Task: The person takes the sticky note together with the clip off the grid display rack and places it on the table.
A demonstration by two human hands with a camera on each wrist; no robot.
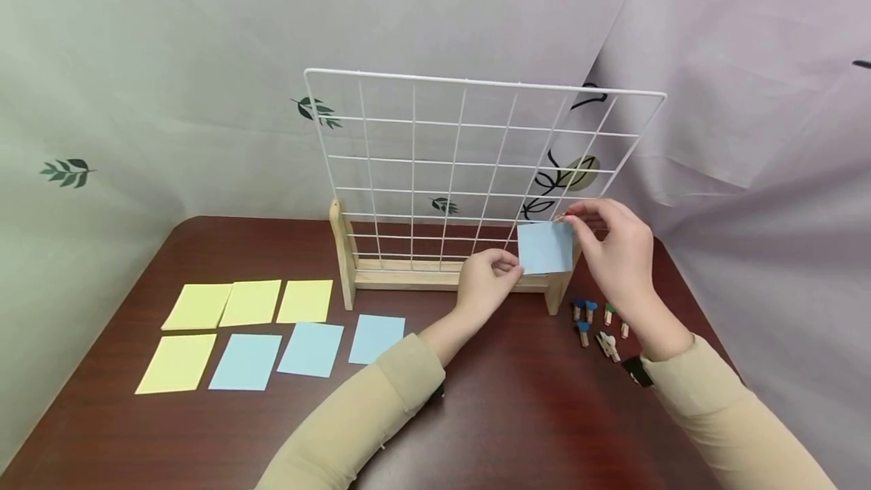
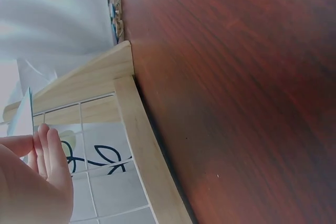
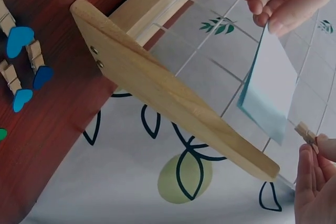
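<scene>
A blue paper square [image 1: 544,246] stands upright in front of the lower right of a white wire grid [image 1: 435,165]. My left hand [image 1: 485,278] pinches its lower left corner between thumb and fingers. Near the top right corner, my right hand [image 1: 615,248] pinches a small wooden clothespin [image 3: 306,132] with a red end. In the right wrist view a narrow gap separates the clothespin's tip from the paper [image 3: 270,87]. The grid sits in a wooden stand [image 1: 408,278], whose right leg is partly behind the paper.
Several yellow squares [image 1: 252,302] and three blue squares [image 1: 311,348] lie on the dark red table [image 1: 503,414] at left. Wooden clothespins with blue, green and other heart ends [image 1: 590,311] lie right of the stand, near a small black item [image 1: 636,370].
</scene>
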